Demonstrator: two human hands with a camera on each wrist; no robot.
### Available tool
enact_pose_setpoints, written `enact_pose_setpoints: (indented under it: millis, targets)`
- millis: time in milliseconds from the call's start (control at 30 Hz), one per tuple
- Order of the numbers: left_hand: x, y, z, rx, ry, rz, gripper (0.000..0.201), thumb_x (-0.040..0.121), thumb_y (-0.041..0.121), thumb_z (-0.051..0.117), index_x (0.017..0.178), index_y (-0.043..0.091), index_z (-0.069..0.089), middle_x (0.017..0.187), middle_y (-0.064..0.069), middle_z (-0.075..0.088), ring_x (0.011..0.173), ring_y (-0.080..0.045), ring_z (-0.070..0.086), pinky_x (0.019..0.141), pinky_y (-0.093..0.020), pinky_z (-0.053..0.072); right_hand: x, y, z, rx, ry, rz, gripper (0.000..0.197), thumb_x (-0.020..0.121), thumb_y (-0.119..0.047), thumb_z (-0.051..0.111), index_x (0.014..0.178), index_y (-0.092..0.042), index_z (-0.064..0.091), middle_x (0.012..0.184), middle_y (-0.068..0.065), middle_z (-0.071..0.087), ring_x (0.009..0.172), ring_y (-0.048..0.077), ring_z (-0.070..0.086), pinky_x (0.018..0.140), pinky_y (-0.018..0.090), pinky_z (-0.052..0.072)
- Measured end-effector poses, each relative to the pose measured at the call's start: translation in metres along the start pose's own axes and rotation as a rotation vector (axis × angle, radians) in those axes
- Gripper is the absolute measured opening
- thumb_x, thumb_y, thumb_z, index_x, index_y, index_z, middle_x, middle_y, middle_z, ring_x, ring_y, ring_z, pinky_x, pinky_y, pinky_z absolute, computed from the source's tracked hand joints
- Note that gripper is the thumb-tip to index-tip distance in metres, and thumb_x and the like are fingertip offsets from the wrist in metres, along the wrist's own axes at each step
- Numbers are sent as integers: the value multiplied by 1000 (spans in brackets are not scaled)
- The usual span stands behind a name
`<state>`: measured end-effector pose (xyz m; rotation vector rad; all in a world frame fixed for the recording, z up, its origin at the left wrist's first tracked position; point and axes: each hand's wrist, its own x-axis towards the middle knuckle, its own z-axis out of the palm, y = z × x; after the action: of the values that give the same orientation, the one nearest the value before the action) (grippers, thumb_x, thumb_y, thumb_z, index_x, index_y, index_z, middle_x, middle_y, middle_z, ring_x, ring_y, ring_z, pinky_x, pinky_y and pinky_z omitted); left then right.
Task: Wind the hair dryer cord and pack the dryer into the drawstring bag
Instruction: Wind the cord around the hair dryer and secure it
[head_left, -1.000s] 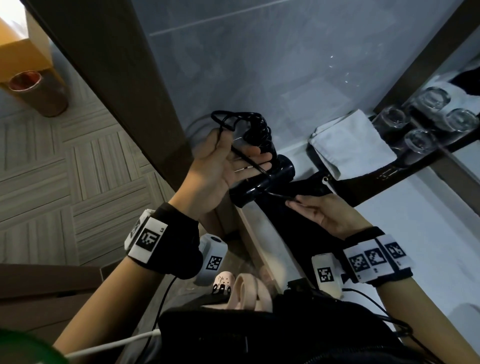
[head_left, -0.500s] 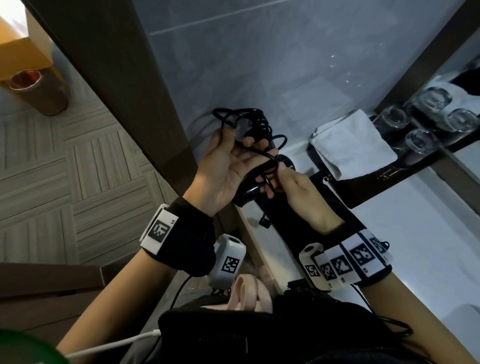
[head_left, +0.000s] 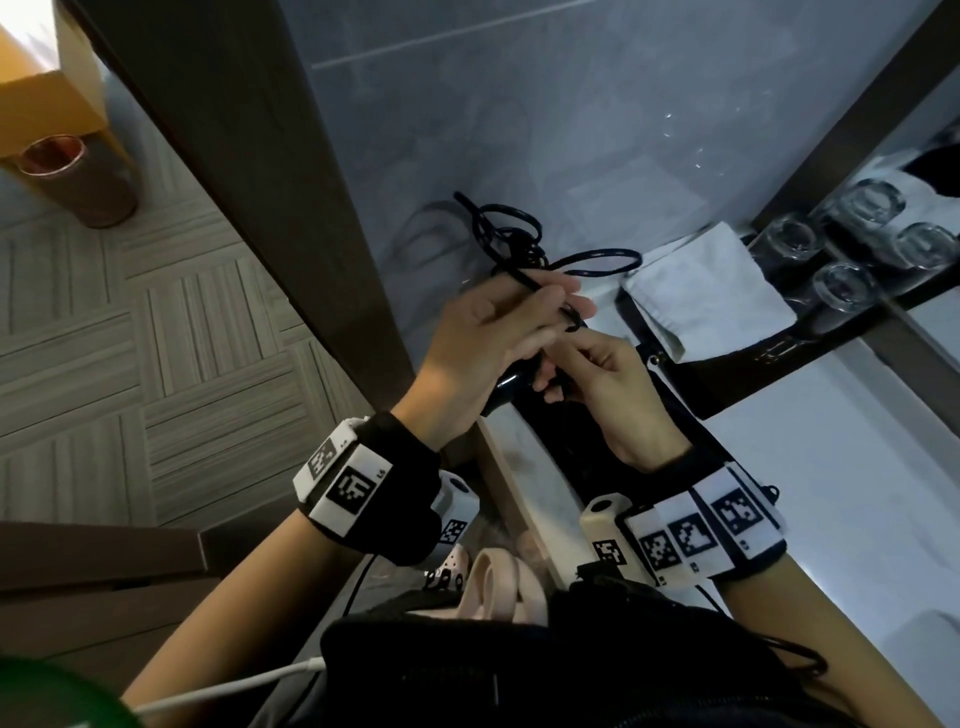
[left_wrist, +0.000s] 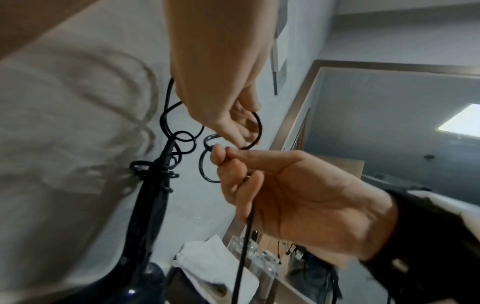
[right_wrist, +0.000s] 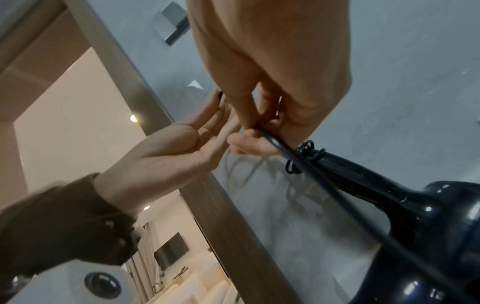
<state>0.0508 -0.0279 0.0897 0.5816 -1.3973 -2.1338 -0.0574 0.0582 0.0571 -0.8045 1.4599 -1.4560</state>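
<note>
The black hair dryer is mostly hidden under my hands; its glossy body and handle show in the wrist views. Its black cord stands in loose loops above my left hand, with one loop reaching right. The left hand's fingers hold these loops. My right hand, just below and touching the left, pinches a stretch of cord between thumb and fingers. A white cloth bag lies on the counter to the right.
Several upturned glasses stand on a dark tray at the far right. A dark wooden door frame runs along the left, with a copper bin on the floor beyond. The white counter stretches to the right.
My right hand has come up from the counter to the left hand, bringing cord with it. A further loop now sticks out to the right above the left hand.
</note>
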Motion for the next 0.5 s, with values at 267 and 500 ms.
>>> enact_pose_setpoints:
  millis: [267, 500]
  targets:
    - [3, 11, -9, -365, 161, 29, 18, 89, 10, 52, 83, 3, 68, 76, -7, 72, 76, -16, 72, 59, -19, 56, 8, -8, -6, 399, 165, 10, 18, 92, 3, 51, 84, -6, 65, 76, -1, 69, 73, 8, 67, 69, 20, 56]
    - [4, 14, -20, -96, 255, 56, 15, 93, 0, 51, 86, -5, 63, 71, -15, 71, 69, -25, 71, 64, -25, 58, 5, -12, -33, 238, 168, -238, 14, 90, 5, 51, 91, -7, 58, 73, -9, 64, 69, 8, 55, 72, 18, 48]
